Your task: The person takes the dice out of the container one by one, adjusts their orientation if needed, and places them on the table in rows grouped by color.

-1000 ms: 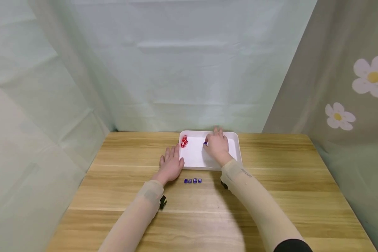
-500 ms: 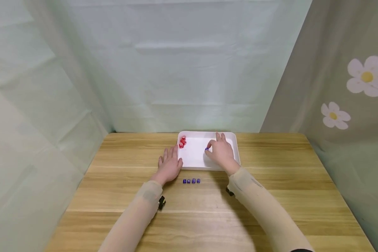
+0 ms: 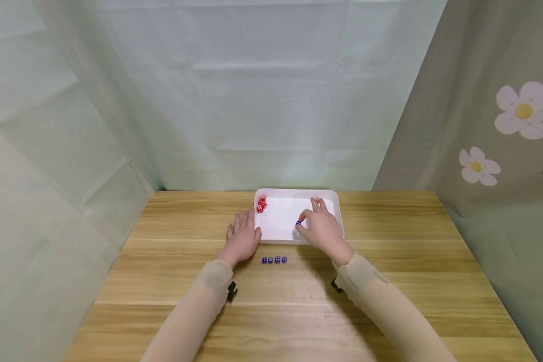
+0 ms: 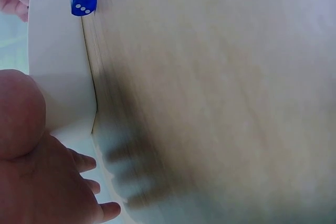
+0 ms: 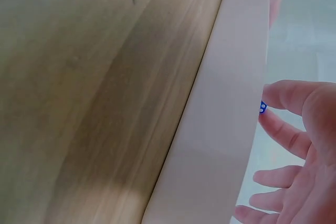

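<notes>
Between thumb and index finger, my right hand (image 3: 322,227) pinches a blue die (image 3: 298,222) over the white tray (image 3: 280,241); its other fingers are spread. In the right wrist view the pinched blue die (image 5: 263,107) shows just past the tray wall (image 5: 210,114). My left hand (image 3: 243,239) lies with extended fingers against the tray's left end, thumb at the near corner. Several blue dice (image 3: 277,260) stand in a row on the table in front of the tray. Red dice (image 3: 262,203) cluster in the tray's far left corner.
Another bit of red and white (image 3: 318,200) shows inside the tray behind my right fingertips. The wooden table (image 3: 289,311) reaches back to a pale curtain (image 3: 271,100), with a flowered curtain (image 3: 479,166) on the right.
My right hand has moved toward the tray's near side with the blue die pinched, uncovering red and white at the far right. The left hand has stayed at the tray's left end.
</notes>
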### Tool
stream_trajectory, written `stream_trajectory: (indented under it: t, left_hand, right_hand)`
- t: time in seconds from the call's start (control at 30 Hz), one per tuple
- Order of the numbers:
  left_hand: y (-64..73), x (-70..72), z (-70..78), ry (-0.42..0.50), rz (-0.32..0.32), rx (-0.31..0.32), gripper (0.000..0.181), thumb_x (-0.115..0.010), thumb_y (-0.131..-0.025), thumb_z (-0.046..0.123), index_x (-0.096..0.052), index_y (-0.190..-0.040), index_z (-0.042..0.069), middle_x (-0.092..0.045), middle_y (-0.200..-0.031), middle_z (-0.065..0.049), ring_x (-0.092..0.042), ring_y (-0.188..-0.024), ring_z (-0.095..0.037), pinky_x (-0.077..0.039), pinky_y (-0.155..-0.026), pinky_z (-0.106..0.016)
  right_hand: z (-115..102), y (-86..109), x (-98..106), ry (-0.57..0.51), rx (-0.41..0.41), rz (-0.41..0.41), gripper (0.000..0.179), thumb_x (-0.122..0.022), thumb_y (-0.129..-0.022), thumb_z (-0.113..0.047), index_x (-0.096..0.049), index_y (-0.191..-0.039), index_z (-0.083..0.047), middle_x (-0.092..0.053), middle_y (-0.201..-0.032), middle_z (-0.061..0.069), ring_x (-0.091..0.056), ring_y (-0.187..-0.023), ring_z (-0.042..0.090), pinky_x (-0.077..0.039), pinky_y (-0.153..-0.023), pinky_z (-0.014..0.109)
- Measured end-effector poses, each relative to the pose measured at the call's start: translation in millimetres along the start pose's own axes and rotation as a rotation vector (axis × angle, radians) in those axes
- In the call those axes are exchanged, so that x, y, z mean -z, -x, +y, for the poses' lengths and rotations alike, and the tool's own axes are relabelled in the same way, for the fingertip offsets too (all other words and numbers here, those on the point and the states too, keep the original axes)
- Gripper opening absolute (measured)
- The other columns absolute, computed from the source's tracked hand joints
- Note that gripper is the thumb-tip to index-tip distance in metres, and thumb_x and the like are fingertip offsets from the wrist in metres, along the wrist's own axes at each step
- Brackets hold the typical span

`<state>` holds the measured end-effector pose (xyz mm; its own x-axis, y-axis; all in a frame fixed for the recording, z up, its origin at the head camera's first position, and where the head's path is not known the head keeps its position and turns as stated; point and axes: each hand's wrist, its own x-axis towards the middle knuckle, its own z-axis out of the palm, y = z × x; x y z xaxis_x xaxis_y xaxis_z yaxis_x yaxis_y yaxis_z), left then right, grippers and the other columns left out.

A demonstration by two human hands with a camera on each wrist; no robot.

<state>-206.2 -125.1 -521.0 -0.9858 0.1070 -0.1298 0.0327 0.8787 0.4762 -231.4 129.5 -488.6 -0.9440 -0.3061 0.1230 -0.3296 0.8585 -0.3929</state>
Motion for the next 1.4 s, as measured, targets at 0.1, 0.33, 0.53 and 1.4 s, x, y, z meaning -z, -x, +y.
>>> stream_trajectory:
  t: [0.1, 0.33, 0.53, 1.4]
  left_hand:
    - [1.6, 1.6, 1.1, -0.004, 0.001, 0.001, 0.071, -0.036, -0.114, 0.031, -0.007, -0.171, 0.002, -0.012, -0.176, -0.026, 0.000, -0.162, -0.047, -0.004, -0.125, -0.071]
    - [1.0, -0.2, 0.6, 0.020, 0.008, 0.002, 0.071, -0.036, -0.113, 0.030, -0.007, -0.171, 0.002, -0.011, -0.176, -0.027, 0.002, -0.162, -0.048, -0.001, -0.125, -0.071]
    - [0.2, -1.1, -0.2, 0.026, 0.025, 0.000, 0.072, -0.037, -0.112, 0.031, -0.009, -0.172, 0.004, -0.009, -0.175, -0.029, 0.002, -0.162, -0.049, -0.003, -0.125, -0.072]
    - [0.1, -1.3, -2.0, -0.069, 0.082, 0.022, 0.070, -0.040, -0.113, 0.039, -0.018, -0.173, 0.011, -0.006, -0.176, -0.027, -0.001, -0.161, -0.050, -0.006, -0.123, -0.075]
  right_hand:
    - [0, 3.9, 1, 0.004, 0.008, 0.004, 0.015, -0.079, -0.095, -0.033, -0.076, -0.094, -0.018, -0.041, -0.164, 0.029, -0.032, -0.154, 0.051, -0.046, -0.112, 0.063]
    - [-1, 15.6, 5, 0.006, 0.053, 0.017, 0.016, -0.082, -0.093, -0.033, -0.076, -0.093, -0.018, -0.044, -0.162, 0.030, -0.033, -0.152, 0.055, -0.044, -0.114, 0.063]
    - [-4, 27.9, 8, 0.017, 0.083, 0.022, 0.016, -0.082, -0.093, -0.033, -0.076, -0.093, -0.018, -0.041, -0.164, 0.030, -0.027, -0.154, 0.056, -0.037, -0.119, 0.064]
    - [-19, 57.4, -8, 0.057, 0.212, -0.079, 0.011, -0.087, -0.088, -0.035, -0.078, -0.089, -0.028, -0.032, -0.169, 0.029, -0.014, -0.159, 0.053, -0.025, -0.123, 0.069]
